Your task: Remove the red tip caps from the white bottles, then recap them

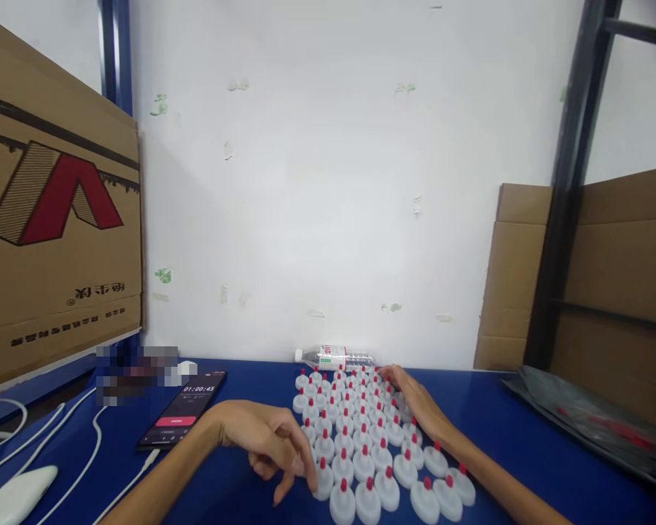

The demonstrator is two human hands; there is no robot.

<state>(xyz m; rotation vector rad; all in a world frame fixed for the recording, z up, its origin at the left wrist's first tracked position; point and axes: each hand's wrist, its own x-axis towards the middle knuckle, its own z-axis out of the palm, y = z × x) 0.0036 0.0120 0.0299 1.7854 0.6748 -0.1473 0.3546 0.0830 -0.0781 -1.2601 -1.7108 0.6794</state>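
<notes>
Many white translucent caps with red tips (342, 467) stand upright in close rows on the blue table. My left hand (278, 441) is at the near left side of the group, its fingers bent and apart. Its index fingertip rests at the edge of a cap (322, 483) in the front left. Reaching along the right side, my right hand (407, 390) has its fingers stretched toward the far right corner of the rows, against the caps there. Its fingertips are partly hidden. Neither hand shows anything held.
A clear plastic bottle (336, 357) lies behind the caps by the wall. At left are a phone (183, 410) showing a timer, white cables and a white device (19, 496). A large cardboard box (60, 292) stands left; a grey plastic bag (590, 415) lies right.
</notes>
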